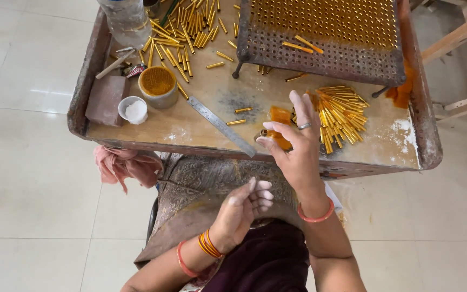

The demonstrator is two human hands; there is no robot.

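Observation:
My right hand (297, 146) is raised over the tray's near edge, fingers spread, with a ring on one finger. It holds nothing I can see; its fingertips hover beside a heap of short gold tubes (341, 116) and an orange powder smear (280, 116). Lower down, my left hand (244, 208) rests over my lap with the fingers loosely curled, and I see nothing in it. Both wrists wear orange bangles. A rusty perforated metal rack (320, 38) holding upright gold tubes stands at the tray's far right.
The worn wooden tray (190, 130) also carries a steel ruler (221, 126), a small pot of orange powder (158, 84), a white cup (134, 110), a brown block (105, 100), a plastic bottle (128, 21) and scattered gold tubes (182, 32). A pink cloth (128, 165) hangs at the near edge.

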